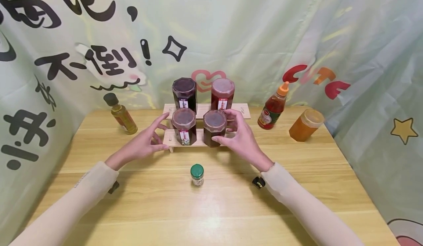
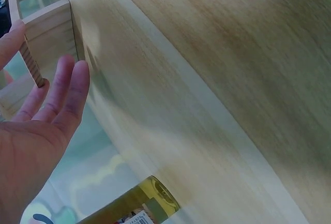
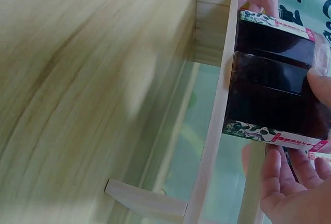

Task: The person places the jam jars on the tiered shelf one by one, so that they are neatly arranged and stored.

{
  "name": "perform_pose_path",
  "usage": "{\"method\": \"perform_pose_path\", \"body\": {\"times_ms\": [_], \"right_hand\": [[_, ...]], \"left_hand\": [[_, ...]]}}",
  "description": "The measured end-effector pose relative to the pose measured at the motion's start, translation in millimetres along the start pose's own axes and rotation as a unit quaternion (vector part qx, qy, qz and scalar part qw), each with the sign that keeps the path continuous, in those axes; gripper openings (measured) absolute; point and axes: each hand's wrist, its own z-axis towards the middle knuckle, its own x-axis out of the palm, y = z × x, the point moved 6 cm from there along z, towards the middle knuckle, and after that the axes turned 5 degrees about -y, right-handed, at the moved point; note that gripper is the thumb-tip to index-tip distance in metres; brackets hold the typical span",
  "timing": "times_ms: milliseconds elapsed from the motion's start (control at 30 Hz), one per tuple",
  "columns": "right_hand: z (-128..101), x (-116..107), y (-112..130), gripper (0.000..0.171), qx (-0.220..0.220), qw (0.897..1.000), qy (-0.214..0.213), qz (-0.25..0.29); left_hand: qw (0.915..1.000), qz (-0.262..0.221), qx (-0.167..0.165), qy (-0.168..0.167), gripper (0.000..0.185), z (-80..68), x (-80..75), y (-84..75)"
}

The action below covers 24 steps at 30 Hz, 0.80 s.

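Note:
A two-step wooden rack (image 1: 243,110) bears two dark jars on its lower step and a dark jar (image 1: 184,86) and a reddish jar (image 1: 223,86) on its upper step. My right hand (image 1: 243,137) holds the lower right jar (image 3: 266,94), thumb at the front and fingers around its right side. Close beside it on the lower step stands the other jar (image 1: 184,119), with a white and red label. At the rack's left end, my left hand (image 1: 142,142) grips the wood, thumb at the front edge and fingers farther back.
A small green-capped shaker (image 1: 197,174) stands in front of the rack. An oil bottle (image 1: 125,118) is to the left. At the right stand a red sauce bottle (image 1: 272,108) and an orange-filled jar (image 1: 305,125). Printed cloth (image 1: 248,29) hangs behind the table (image 1: 158,209).

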Motion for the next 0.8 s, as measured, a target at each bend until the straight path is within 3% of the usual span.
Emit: {"method": "perform_pose_path", "body": {"times_ms": [367, 800], "right_hand": [[1.9, 5.2, -3.3, 0.087, 0.016, 1.0, -0.013, 0.021], [3.7, 8.5, -3.9, 0.081, 0.02, 1.0, -0.019, 0.003]], "left_hand": [[1.0, -0.005, 0.001, -0.003, 0.119, -0.7, -0.4, 2.2], [1.0, -0.001, -0.004, 0.002, 0.119, 1.3, 0.9, 1.3]]}}
